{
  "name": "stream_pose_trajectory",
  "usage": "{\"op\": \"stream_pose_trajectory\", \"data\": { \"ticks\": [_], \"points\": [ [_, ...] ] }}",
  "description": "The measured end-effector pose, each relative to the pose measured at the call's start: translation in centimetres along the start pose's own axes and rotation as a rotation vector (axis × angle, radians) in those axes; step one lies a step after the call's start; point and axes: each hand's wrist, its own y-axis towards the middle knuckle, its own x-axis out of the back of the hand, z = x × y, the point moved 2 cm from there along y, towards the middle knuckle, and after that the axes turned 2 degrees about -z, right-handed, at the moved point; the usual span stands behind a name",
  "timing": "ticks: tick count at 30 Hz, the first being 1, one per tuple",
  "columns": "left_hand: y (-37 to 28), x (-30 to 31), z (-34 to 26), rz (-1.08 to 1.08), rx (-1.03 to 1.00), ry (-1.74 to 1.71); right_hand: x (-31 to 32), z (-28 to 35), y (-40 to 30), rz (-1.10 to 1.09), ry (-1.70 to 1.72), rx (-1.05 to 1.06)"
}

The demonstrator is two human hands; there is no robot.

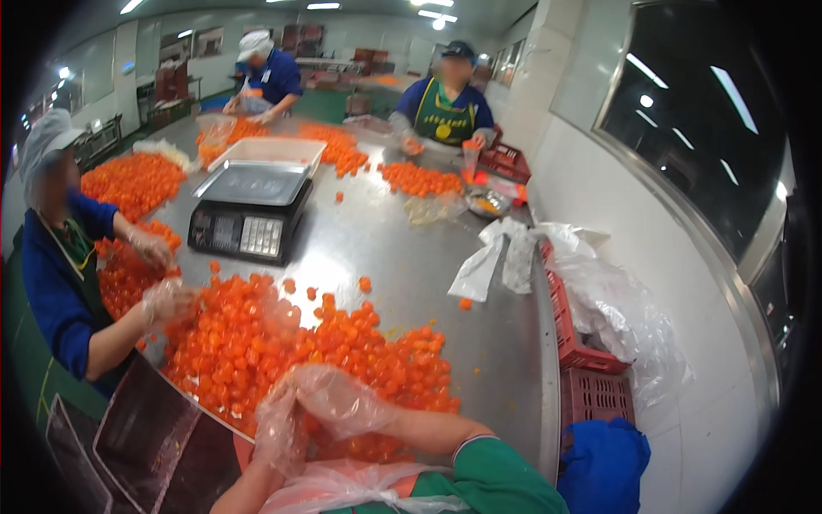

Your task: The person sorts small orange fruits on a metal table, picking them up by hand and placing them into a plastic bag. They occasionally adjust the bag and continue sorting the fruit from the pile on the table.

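My left hand [280,421] and my right hand [340,399], both in clear plastic gloves, meet over the near edge of a steel table [501,347]. Their fingers curl together and the gloves wrinkle over them, so whether anything lies between them is hidden. Around and beyond them spreads a large heap of round, shiny orange balls [237,340], which look like salted egg yolks. Some of these also lie under my right forearm, close to my clear plastic apron [359,478].
A black digital scale [250,215] stands ahead, before a white tray [270,149]. At left, a co-worker's gloved hand [168,302] reaches into the heap. Two more people work farther off. Red crates [565,321] line the right edge; dark bins [151,430] stand at lower left.
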Motion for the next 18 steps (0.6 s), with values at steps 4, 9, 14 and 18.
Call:
{"op": "stream_pose_trajectory", "data": {
  "ticks": [4, 9, 14, 18],
  "points": [
    [-0.3, -2.0, -2.4, -0.020, 0.280, -0.086, 1.2, -3.7, 1.4, -0.048, 0.086, -0.095],
    [-1.0, -1.6, -3.2, -0.085, 0.036, -0.073, 3.3, -1.8, 0.7, -0.357, 0.630, -0.599],
    [0.9, -1.1, -5.3, -0.015, 0.022, 0.028, 2.9, -3.3, 1.0, -0.360, 0.900, -0.706],
    [2.3, -0.1, -4.2, -0.003, 0.129, -0.211, 3.5, -4.5, 0.6, -0.347, 1.043, -0.732]
  ]
}}
